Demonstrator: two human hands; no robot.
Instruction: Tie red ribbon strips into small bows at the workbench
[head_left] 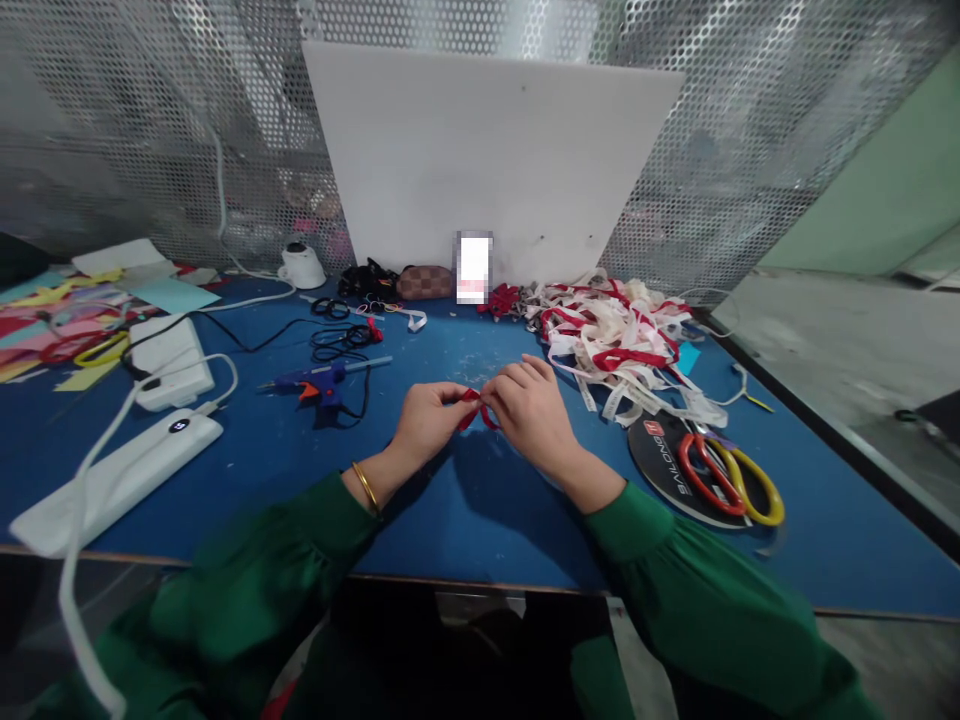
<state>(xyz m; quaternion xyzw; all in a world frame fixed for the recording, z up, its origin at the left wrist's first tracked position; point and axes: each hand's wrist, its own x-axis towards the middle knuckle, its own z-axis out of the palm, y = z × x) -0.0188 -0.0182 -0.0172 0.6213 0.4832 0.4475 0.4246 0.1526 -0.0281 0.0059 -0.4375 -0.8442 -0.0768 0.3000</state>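
The red ribbon is above the middle of the blue surface, gripped at the fingertips of both hands: the left hand pinches it between thumb and fingers, and the right hand holds it close by with bent fingers, hiding part of it. Red strands slope down on either side of the small gap between the hands. Narrow and soft, the ribbon could twist or slip out of line if either pinch loosens, and too hard a pull from one side could drag a fold out of shape. The covering fingers could also hide a crooked fold.

Just beyond the right hand, the tangled heap of red and white ribbons has loose ends reaching towards it; a fingertip or cuff could hook one and drag several along. On the other side, the glue gun lies beside its looped black cord, so a sideways sweep of the left hand might catch the cord and swing the tool round. Whether it is hot cannot be told.

Near the right sleeve, red-handled scissors and yellow-handled scissors overlap on a black disc; an elbow could shove them. The white cable drops past the near edge, where the left sleeve could snag it.
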